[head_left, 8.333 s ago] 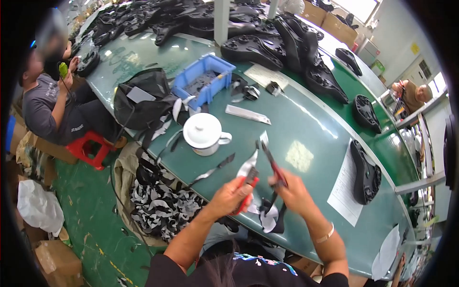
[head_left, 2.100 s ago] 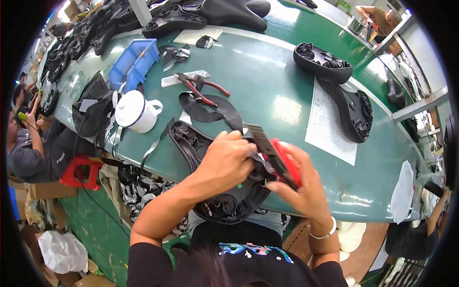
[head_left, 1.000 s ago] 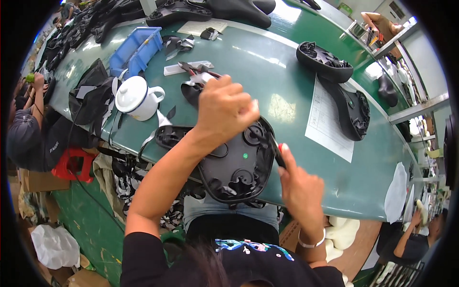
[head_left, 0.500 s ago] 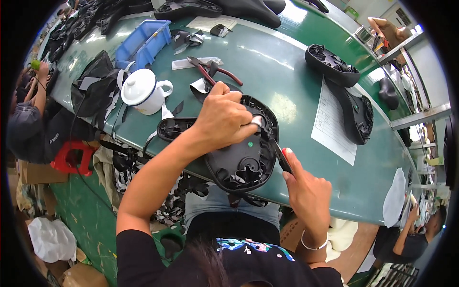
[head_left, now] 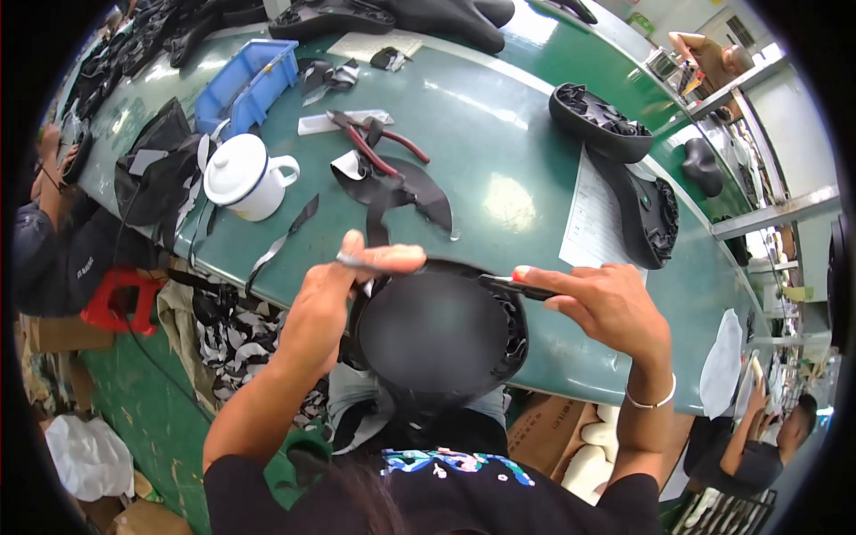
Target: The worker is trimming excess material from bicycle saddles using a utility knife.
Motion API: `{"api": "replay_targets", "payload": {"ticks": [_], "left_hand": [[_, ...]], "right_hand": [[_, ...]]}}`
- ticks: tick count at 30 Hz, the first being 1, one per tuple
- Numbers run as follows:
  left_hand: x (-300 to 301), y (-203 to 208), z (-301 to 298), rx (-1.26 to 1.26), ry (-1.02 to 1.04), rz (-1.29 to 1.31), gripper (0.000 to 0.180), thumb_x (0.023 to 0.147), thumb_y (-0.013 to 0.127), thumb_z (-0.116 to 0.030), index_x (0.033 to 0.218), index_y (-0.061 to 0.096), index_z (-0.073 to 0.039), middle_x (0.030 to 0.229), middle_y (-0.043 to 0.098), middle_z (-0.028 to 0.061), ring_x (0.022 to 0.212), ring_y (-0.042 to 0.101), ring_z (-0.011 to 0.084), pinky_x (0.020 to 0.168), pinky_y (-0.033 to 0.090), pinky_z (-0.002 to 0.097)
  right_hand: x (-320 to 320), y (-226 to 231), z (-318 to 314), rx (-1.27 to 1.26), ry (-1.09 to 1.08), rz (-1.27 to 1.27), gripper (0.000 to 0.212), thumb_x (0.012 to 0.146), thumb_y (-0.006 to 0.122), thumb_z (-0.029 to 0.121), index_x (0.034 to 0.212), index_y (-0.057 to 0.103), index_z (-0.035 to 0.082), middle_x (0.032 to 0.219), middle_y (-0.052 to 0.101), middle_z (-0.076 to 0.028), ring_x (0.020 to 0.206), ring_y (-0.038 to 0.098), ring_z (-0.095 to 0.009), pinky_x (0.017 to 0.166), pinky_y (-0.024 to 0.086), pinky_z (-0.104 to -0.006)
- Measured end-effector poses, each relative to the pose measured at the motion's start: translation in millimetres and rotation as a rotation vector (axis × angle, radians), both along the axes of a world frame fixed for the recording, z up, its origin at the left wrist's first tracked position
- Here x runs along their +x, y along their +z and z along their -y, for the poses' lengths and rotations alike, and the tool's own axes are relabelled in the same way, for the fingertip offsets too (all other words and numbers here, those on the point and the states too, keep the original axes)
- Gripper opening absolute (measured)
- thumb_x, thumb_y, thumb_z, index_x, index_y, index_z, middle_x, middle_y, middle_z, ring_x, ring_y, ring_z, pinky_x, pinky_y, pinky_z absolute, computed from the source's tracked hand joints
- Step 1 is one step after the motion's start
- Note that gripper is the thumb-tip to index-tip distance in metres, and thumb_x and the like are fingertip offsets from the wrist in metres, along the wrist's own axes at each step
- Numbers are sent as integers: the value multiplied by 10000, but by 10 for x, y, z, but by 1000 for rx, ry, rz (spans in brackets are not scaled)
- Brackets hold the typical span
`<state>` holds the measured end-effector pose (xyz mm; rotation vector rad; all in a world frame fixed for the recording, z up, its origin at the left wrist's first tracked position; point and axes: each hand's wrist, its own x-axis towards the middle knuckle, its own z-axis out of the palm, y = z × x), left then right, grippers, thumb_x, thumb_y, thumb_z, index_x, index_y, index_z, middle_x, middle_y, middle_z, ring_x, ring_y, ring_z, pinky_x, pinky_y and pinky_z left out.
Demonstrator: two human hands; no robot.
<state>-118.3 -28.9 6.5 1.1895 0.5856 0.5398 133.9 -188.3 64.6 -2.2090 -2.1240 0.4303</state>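
A black bicycle saddle [head_left: 515,334] is held over the near table edge, against my lap. Gathered cover material shows along its right inner rim; its middle is smeared. My left hand [head_left: 325,299] is closed at the saddle's upper left edge, with a pale band around one finger. What lies under the fingers is partly hidden. In my right hand [head_left: 611,308] is a knife [head_left: 528,287] with a black and red handle, its tip at the upper right rim. Beyond the saddle lie a black cover scrap [head_left: 419,192] and red-handled pliers [head_left: 374,147].
A white lidded mug [head_left: 250,178] and a blue bin [head_left: 245,89] stand to the left. Two more saddles [head_left: 602,120] [head_left: 637,209] lie at the right, one over a printed sheet [head_left: 578,218]. A red stool [head_left: 120,299] stands left; co-workers sit at both sides.
The saddle has turned and tilted, and its narrow nose no longer points left. My left hand moved left to its edge; my right hand rose with the knife to the upper right rim.
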Motion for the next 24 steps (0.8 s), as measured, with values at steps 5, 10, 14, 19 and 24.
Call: {"api": "replay_targets", "payload": {"ticks": [5,10,14,19,24], "left_hand": [[-327,4,-342,190,-46,437,567,1036,196,-283,612,503,-65,719,646,125,677,597,213,923,422,380],[-292,391,-815,-131,-142,752,469,992,304,-341,711,545,-54,720,641,116,616,599,202,784,504,396],[362,179,-477,1324,-543,-559,259,707,733,-226,838,620,-34,891,635,132,913,603,266,719,472,335],[794,-88,-290,793,-808,397,224,834,672,-220,786,570,-26,878,637,85,991,579,265,837,458,362],[809,149,-501,-275,-246,229,308,992,406,-260,740,452,-90,582,346,-35,481,352,60,489,378,249]], "right_hand": [[-256,-12,65,-39,86,204,476,859,604,269,1326,514,298,601,470,-33,521,438,-229,564,346,-362],[-695,-92,681,8,-176,160,555,790,673,220,1326,527,242,562,468,-38,453,464,-218,483,341,-366],[-625,-8,554,-23,-211,139,486,790,655,181,1269,575,181,547,469,-61,454,471,-248,467,348,-360],[-461,-67,438,-21,-122,-11,480,823,627,208,1296,552,172,572,510,-72,470,490,-258,475,357,-365],[-815,-158,923,-25,-194,149,523,822,659,219,1324,516,189,536,484,-53,418,483,-225,414,341,-364]]}}
